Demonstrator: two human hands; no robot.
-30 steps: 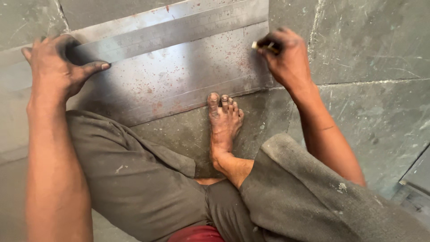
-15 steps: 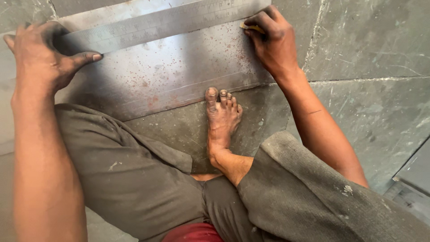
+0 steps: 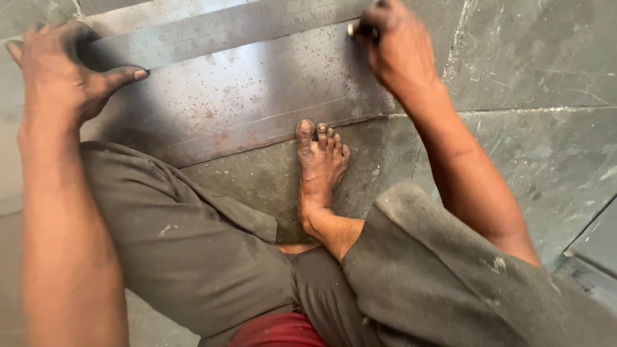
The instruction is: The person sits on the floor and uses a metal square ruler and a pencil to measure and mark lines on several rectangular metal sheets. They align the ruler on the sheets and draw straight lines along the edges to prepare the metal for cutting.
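A grey metal sheet (image 3: 244, 109) speckled with rust lies flat on the stone floor. Across its far part rests a long steel ruler (image 3: 212, 32). My left hand (image 3: 61, 77) presses down on the ruler's left end, fingers spread and thumb pointing right. My right hand (image 3: 402, 51) is closed around a small marking tool (image 3: 357, 29), whose tip touches the sheet just under the ruler's right end. My bare foot (image 3: 319, 164) rests on the floor with its toes on the sheet's near edge.
I sit on a grey stone tile floor (image 3: 533, 148), legs in dark grey trousers (image 3: 193, 250) folded below the sheet. A dark slab edge (image 3: 594, 247) shows at the lower right.
The view has shifted, so both hands and the ruler sit higher in the picture. My right hand with the tool has moved along the ruler's edge. My left hand still holds the ruler down.
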